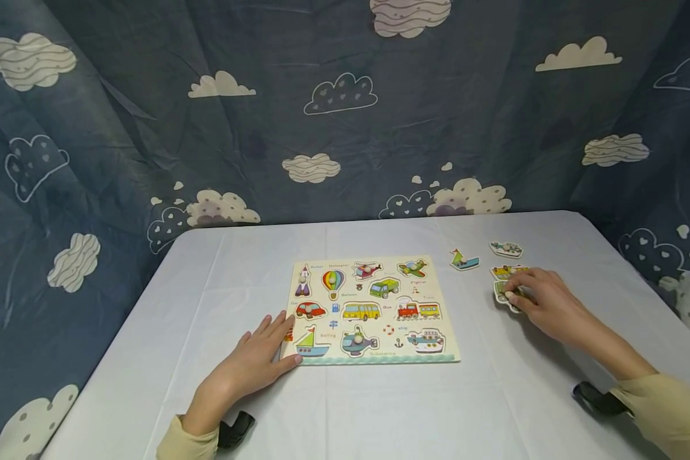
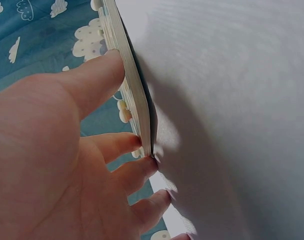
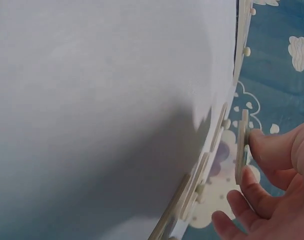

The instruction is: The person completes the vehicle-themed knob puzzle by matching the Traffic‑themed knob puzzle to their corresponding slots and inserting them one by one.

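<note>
A wooden vehicle puzzle board point(image 1: 379, 354) lies flat on the white table. My left hand point(image 1: 255, 361) rests at its left edge with fingers spread; the thumb touches the board's side in the left wrist view. To the right of the board, my right hand point(image 1: 543, 300) pinches a knobbed puzzle piece point(image 3: 242, 147) between thumb and finger. In the head view that puzzle piece point(image 1: 501, 295) looks green with a pale rim, partly covered by the fingers. Just beyond lies a yellow bus-like piece point(image 1: 503, 272). Farther back are a sailboat piece point(image 1: 464, 262) and a ship piece point(image 1: 506, 249).
On the board, pieces such as the balloon point(image 1: 333, 281) and submarine point(image 1: 358, 343) show knobs. A white cloth covers the table point(image 1: 391, 409). Behind it hangs a dark blue curtain point(image 1: 264, 147) with a cloud print.
</note>
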`<state>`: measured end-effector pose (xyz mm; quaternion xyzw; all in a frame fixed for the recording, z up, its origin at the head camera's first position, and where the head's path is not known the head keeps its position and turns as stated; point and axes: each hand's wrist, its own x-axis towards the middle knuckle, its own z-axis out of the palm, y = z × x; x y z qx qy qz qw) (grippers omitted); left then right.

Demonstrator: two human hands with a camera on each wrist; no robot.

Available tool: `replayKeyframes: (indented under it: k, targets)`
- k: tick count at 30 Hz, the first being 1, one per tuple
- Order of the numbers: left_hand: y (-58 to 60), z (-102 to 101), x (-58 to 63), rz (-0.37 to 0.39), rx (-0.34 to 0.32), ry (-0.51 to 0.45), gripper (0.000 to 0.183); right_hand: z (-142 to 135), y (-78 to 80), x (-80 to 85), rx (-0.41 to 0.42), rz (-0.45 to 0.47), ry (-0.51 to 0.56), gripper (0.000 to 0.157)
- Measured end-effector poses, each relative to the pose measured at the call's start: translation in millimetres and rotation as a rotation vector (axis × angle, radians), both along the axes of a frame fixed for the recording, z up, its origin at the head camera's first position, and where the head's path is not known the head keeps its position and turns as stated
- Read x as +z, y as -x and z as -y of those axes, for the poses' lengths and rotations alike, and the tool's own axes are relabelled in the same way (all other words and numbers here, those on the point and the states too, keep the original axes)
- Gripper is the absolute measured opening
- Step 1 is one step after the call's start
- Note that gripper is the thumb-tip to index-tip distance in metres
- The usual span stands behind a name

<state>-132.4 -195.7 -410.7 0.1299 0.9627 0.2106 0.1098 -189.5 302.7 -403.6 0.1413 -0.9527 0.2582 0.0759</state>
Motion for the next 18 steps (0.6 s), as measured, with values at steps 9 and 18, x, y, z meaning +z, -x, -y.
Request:
replayKeyframes:
  k: [9,18]
  targets:
    - [-0.7,0,0.9,0.003,0.003,0.0,0.075,15,15.8,-0.3,0.083,-0.036,0.053,0.015]
    - [0.0,0,0.0,0.0,0.0,-0.002,0.075,29,31.4,3.6,0.114,0.005,0.092,0.016]
